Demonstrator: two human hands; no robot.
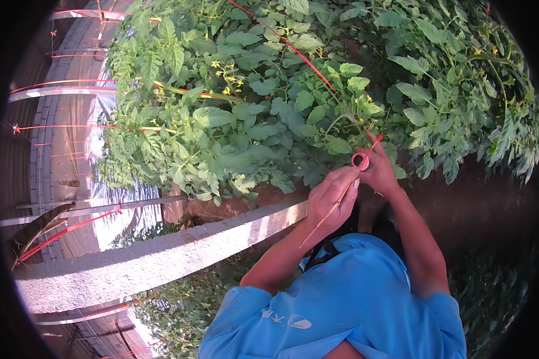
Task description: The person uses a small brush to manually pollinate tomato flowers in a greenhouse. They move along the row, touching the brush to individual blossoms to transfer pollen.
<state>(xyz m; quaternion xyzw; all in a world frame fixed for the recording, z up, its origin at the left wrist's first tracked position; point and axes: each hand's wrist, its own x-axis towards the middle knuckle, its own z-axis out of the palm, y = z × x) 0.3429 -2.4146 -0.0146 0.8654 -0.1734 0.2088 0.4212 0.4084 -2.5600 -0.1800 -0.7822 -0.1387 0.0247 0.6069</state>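
My left hand (pixel 334 197) grips a small container with a red rim (pixel 360 161) and a dark opening. A thin stick (pixel 320 226) lies against the same hand, its tail pointing down to my forearm. Just past the container, a red-tipped thin rod (pixel 378 138) crosses the fingers of my right hand (pixel 379 168); whether it is the same stick cannot be told. My right fingers reach up to a tomato shoot (pixel 352 116) with small yellow flowers (pixel 361 120). What they grip is hidden among the leaves.
Dense tomato plants (pixel 251 121) fill the area ahead, with yellow blossoms (pixel 227 89) at left. A red string (pixel 292 45) runs down into the foliage. A rough pale beam (pixel 161 264) slants in from the left to beside my left forearm. More red strings (pixel 72 127) cross the left side.
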